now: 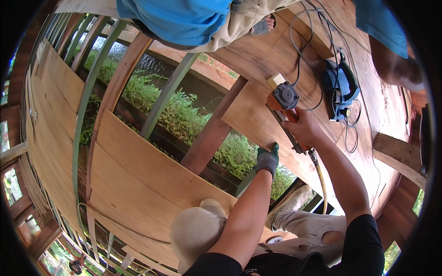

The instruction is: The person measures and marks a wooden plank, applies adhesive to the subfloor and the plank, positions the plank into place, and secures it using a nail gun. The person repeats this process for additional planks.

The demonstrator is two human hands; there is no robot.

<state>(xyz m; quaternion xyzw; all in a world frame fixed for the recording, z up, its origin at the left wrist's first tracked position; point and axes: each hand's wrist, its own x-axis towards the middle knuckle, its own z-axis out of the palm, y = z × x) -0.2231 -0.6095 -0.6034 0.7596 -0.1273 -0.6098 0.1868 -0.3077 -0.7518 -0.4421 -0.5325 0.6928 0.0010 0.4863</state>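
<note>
My right hand is closed around the handle of an orange and black pneumatic nail gun, which rests over the pale wooden planks on the right. A yellowish air hose runs from its rear end down toward my legs. My left hand, in a green and grey glove, grips the edge of a wooden plank beside the open gap. Its fingers are partly hidden at that edge. The nail gun stands a little above and to the right of the left hand.
A blue electric planer with black cords lies on the planks at right. Green and brown joists cross open gaps with plants and water below. More planks cover the left. A person in blue is at the top, another upper right.
</note>
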